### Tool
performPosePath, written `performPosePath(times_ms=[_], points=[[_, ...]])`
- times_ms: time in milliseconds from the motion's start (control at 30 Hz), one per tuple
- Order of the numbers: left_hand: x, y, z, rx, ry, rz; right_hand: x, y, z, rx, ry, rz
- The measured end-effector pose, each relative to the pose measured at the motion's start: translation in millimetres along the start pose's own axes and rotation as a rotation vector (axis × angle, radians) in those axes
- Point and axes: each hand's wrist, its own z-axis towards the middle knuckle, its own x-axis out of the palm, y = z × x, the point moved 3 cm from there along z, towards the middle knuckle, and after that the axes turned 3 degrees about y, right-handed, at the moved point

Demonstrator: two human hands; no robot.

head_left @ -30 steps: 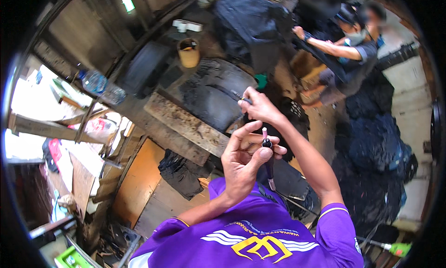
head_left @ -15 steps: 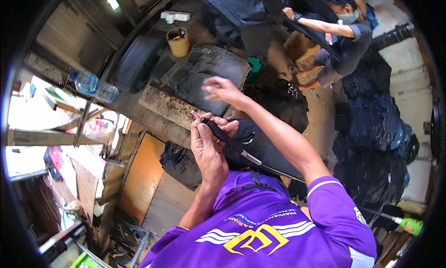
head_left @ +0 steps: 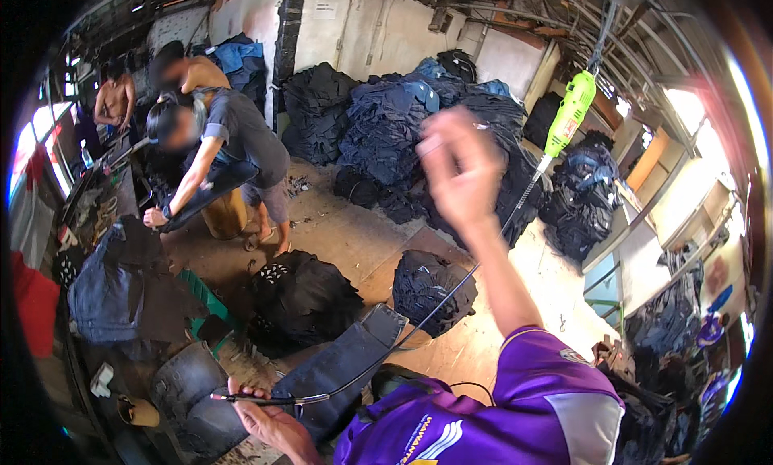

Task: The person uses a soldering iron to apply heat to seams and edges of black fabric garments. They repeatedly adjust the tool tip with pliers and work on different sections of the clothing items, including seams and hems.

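Low in the head view, my left hand (head_left: pixel 270 421) holds the slim black handpiece (head_left: pixel 241 397) of a rotary tool, which lies across the fingers beside the raised thumb. A small pinkish tip sticks out at its left end. From the handpiece a thin flexible shaft (head_left: pixel 435 310) runs up to a lime-green motor unit (head_left: pixel 570 115) hanging at the upper right. My right hand (head_left: pixel 463 171) is raised in mid-air to the left of that motor, apart from it. Motion smears its fingers, and no held thing can be made out.
A dark denim piece (head_left: pixel 342 376) lies beside the left hand. Bundles of dark cloth (head_left: pixel 302 304) stand on the floor, with jeans piles (head_left: pixel 382 127) behind. At left, a co-worker (head_left: pixel 241 135) bends over dark cloth; others are farther back. A yellowish pot (head_left: pixel 138 411) stands lower left.
My view has swung up and to the right, bringing the hanging motor and cloth piles into sight. The right hand has lifted toward the motor. The left hand still holds the handpiece.
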Motion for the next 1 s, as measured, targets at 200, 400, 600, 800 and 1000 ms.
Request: performPosePath(times_ms=[200,400,600,800,1000], points=[[8,20,10,-0.031,0.049,0.063,-199,-137,92,0.135,-0.738,-0.728],[4,18,8,-0.058,-0.124,-0.117,-216,-321,84,0.418,-0.322,-0.909],[-30,31,-9,0.024,-0.315,-0.156,-170,-374,84,0.340,-0.442,-0.925],[-58,39,-42,0.036,-0.400,-0.134,-158,-402,104,0.466,-0.584,-0.763],[-73,64,-86,-0.121,-0.501,0.226,-152,-386,129,0.565,-0.493,-0.569]])
